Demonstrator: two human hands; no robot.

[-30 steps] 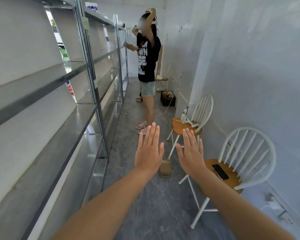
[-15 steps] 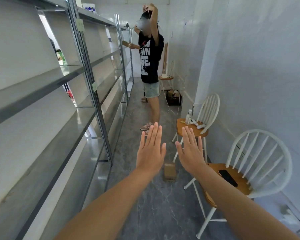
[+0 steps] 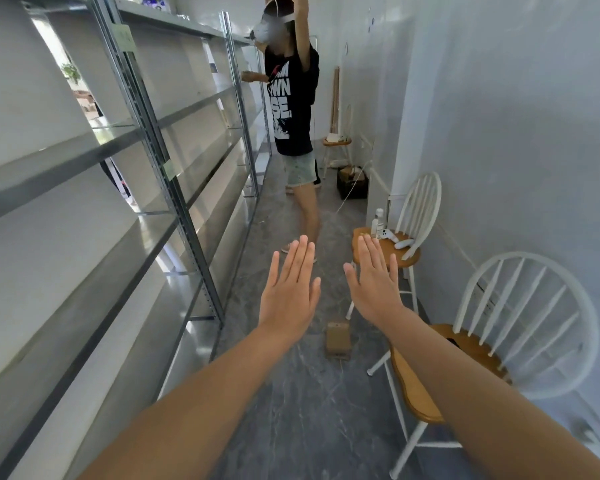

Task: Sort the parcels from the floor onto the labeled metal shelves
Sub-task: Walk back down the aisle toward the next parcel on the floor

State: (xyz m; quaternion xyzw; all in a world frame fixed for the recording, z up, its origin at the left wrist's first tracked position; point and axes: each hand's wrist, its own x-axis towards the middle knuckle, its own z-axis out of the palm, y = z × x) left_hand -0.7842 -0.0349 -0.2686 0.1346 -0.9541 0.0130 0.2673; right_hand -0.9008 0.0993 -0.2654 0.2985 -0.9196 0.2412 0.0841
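Observation:
A small brown cardboard parcel lies on the grey floor in the aisle, between my two forearms and below my hands. My left hand and my right hand are stretched out in front of me, flat, fingers extended, backs toward the camera, holding nothing. Long metal shelves run along the left side, with small green labels on the uprights. The shelf boards in view look bare.
Another person in a black T-shirt stands further down the aisle by the shelves, one arm raised. Two white chairs with wooden seats stand against the right wall; the far one carries a bottle and controllers. A dark crate sits beyond.
The view has moved forward along the aisle; the parcel, chairs and person appear closer. Both hands stay flat and empty in front of me.

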